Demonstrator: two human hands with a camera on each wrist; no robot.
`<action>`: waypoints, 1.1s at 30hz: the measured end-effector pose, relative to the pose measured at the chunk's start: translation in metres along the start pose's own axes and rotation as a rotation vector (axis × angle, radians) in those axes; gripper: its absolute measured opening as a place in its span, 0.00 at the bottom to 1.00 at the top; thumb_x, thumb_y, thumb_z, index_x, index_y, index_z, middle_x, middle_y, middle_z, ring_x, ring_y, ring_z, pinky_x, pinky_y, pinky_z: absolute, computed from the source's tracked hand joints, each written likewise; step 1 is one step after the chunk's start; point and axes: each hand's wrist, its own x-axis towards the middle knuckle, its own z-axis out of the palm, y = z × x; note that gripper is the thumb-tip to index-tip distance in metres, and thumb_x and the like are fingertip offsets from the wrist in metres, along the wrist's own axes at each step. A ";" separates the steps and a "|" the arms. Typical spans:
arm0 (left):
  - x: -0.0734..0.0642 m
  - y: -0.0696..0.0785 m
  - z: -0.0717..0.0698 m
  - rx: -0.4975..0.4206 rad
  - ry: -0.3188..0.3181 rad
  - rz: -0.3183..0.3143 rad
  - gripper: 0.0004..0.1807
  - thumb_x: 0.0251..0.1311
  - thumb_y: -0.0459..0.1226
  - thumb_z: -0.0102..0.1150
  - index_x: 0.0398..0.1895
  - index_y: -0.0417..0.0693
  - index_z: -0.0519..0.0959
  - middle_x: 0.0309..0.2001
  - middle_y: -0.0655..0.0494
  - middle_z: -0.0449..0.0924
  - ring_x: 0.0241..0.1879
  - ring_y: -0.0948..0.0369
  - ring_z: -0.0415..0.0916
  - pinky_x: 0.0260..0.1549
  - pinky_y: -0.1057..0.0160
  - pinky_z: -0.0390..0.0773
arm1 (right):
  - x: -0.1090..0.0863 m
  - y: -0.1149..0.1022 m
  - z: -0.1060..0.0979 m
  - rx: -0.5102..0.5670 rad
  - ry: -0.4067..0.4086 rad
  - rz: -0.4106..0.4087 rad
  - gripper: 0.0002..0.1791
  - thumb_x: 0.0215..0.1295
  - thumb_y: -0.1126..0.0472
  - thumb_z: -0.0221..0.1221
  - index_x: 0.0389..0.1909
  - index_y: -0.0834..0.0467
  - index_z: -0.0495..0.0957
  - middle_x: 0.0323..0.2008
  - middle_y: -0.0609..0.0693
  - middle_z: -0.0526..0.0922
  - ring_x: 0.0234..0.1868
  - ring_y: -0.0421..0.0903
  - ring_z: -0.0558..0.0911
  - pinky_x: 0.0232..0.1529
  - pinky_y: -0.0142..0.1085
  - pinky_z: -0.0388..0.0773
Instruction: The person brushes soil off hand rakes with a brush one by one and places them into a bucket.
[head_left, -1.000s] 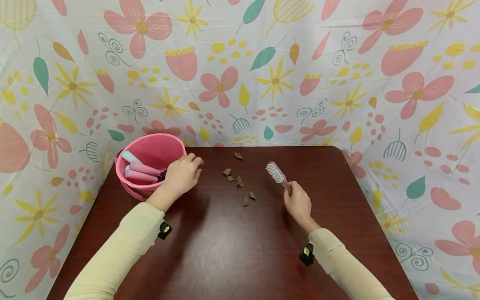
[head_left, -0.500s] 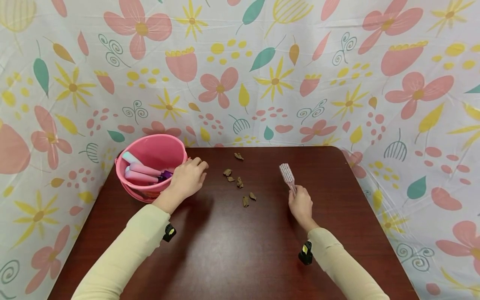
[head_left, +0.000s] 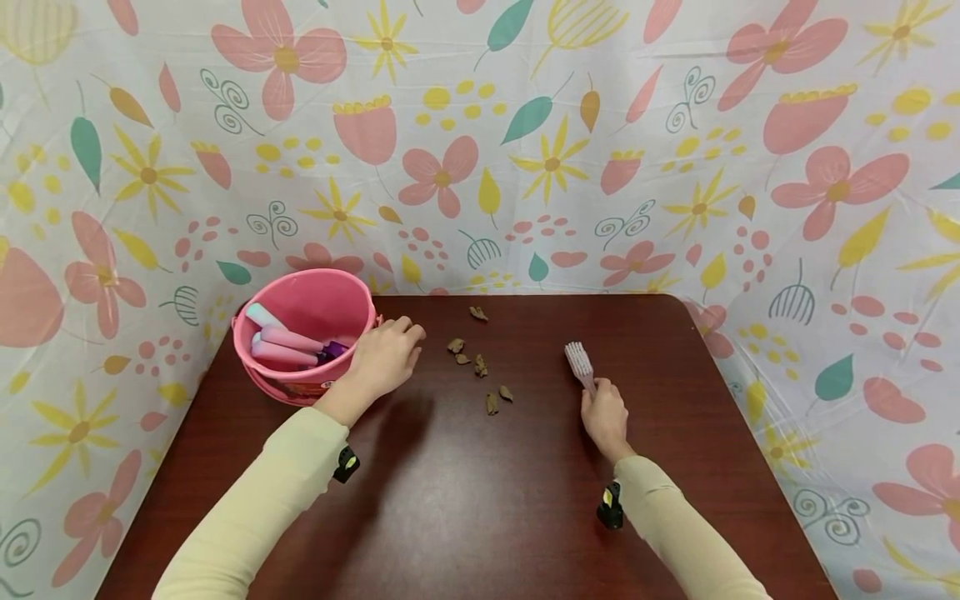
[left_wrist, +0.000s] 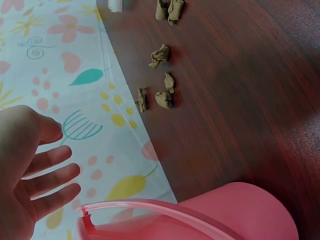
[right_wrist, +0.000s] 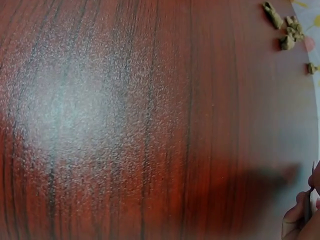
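Note:
My right hand (head_left: 604, 419) grips the handle of a small brush (head_left: 579, 362) with pale bristles, above the right half of the table. The brush head points away from me. Only part of this hand (right_wrist: 299, 220) shows at the right wrist view's edge. Beside the pink bucket (head_left: 326, 302), my left hand (head_left: 386, 357) is raised, fingers loosely bent and holding nothing; the left wrist view shows its fingers (left_wrist: 56, 175) spread. Between the hands lie several crumpled brown scraps (head_left: 481, 365), like dried leaves, scattered on the dark wooden table (head_left: 457, 492).
Inside the bucket lean several pink handles (head_left: 291, 338) with pale blue ends, and a purple part. Its pink carrying handle (left_wrist: 165, 207) arches over it in the left wrist view. A flower-patterned cloth (head_left: 480, 108) hangs behind the table's back edge.
My left hand has drifted right, away from the bucket's rim. My right hand has shifted slightly right and nearer to me, and the brush has turned from pointing left to pointing more straight ahead.

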 end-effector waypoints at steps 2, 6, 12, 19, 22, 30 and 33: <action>0.001 0.001 0.001 0.002 0.003 -0.002 0.08 0.52 0.37 0.62 0.36 0.48 0.79 0.33 0.52 0.76 0.34 0.54 0.77 0.33 0.55 0.77 | 0.000 0.003 0.002 -0.012 0.000 0.005 0.19 0.63 0.63 0.53 0.51 0.69 0.69 0.45 0.68 0.74 0.45 0.66 0.75 0.45 0.59 0.69; 0.001 0.002 0.002 0.009 0.006 -0.003 0.07 0.52 0.37 0.61 0.35 0.48 0.79 0.33 0.53 0.76 0.33 0.54 0.77 0.30 0.56 0.76 | -0.001 0.007 0.005 -0.031 -0.001 0.017 0.18 0.62 0.62 0.52 0.49 0.69 0.70 0.44 0.68 0.72 0.44 0.67 0.75 0.43 0.59 0.70; 0.001 0.003 0.005 -0.003 -0.019 -0.009 0.07 0.53 0.38 0.61 0.36 0.48 0.79 0.33 0.53 0.76 0.33 0.54 0.77 0.26 0.57 0.77 | -0.001 0.012 0.006 -0.090 -0.038 0.045 0.16 0.60 0.58 0.55 0.39 0.68 0.71 0.37 0.66 0.73 0.37 0.65 0.76 0.39 0.56 0.72; 0.003 0.002 0.007 -0.012 -0.028 -0.007 0.07 0.54 0.37 0.60 0.36 0.48 0.79 0.34 0.52 0.76 0.34 0.54 0.76 0.26 0.57 0.77 | 0.002 0.014 0.010 -0.143 -0.073 0.035 0.17 0.60 0.54 0.56 0.35 0.66 0.70 0.33 0.64 0.75 0.35 0.64 0.77 0.37 0.54 0.73; 0.003 0.001 0.009 -0.010 -0.013 -0.002 0.07 0.53 0.37 0.61 0.35 0.48 0.79 0.33 0.52 0.76 0.33 0.54 0.76 0.24 0.57 0.77 | 0.003 0.015 0.010 -0.149 -0.070 0.029 0.17 0.59 0.54 0.56 0.35 0.66 0.70 0.33 0.65 0.75 0.34 0.65 0.77 0.36 0.54 0.72; 0.003 0.000 0.014 -0.015 -0.045 -0.017 0.07 0.54 0.38 0.60 0.36 0.48 0.79 0.34 0.52 0.76 0.33 0.54 0.76 0.23 0.57 0.77 | 0.005 0.015 0.006 -0.154 -0.075 0.025 0.17 0.59 0.53 0.56 0.39 0.64 0.71 0.36 0.64 0.76 0.36 0.64 0.78 0.35 0.55 0.72; 0.003 0.000 0.016 -0.019 -0.057 -0.024 0.07 0.54 0.38 0.60 0.37 0.48 0.79 0.34 0.52 0.76 0.33 0.54 0.76 0.24 0.58 0.77 | 0.008 0.014 0.004 -0.173 -0.070 -0.004 0.16 0.59 0.54 0.56 0.39 0.63 0.72 0.36 0.62 0.77 0.35 0.62 0.78 0.33 0.55 0.73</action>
